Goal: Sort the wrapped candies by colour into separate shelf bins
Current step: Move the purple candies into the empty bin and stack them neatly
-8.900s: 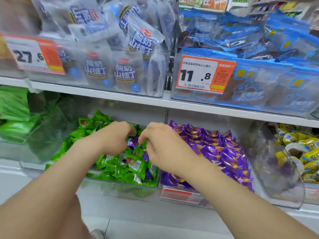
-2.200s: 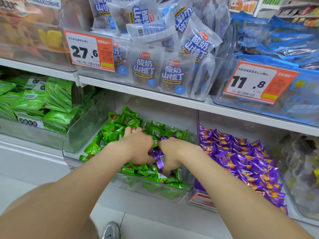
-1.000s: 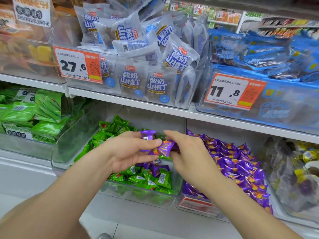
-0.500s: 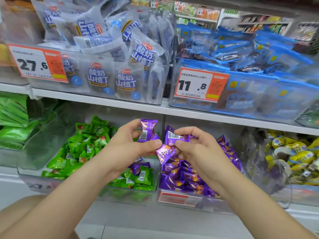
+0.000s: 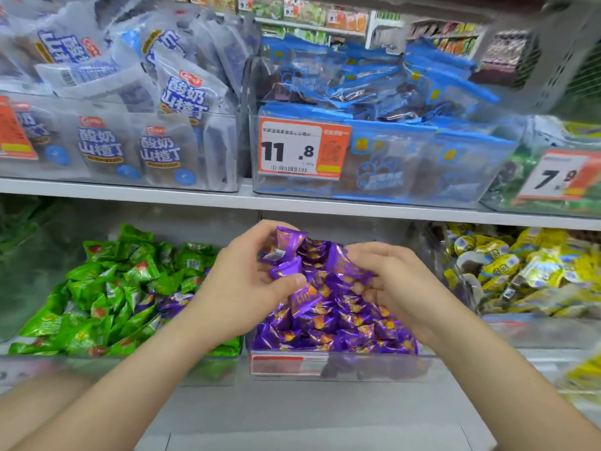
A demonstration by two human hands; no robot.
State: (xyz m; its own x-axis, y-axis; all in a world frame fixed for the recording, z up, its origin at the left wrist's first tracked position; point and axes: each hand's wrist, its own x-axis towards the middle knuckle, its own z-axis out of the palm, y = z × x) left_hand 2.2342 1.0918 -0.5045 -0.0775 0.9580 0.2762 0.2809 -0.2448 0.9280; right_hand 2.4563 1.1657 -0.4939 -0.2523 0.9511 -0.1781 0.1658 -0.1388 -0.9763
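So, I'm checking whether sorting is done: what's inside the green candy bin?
Mostly green candies, with a few purple candies mixed in toward the right. The left hand and forearm cover the right edge of the bin, so whatever lies there can't be seen.

A white shelf board (image 5: 195,198) runs across in front of me. On it stand clear tubs (image 5: 270,190) of white-and-blue snack bags (image 5: 162,102) and blue packets (image 5: 390,92), one fronted by an orange price tag (image 5: 304,148) reading 11.8. Below me lies a pale grey floor (image 5: 309,441). A far aisle (image 5: 325,17) shows blurred along the top edge.
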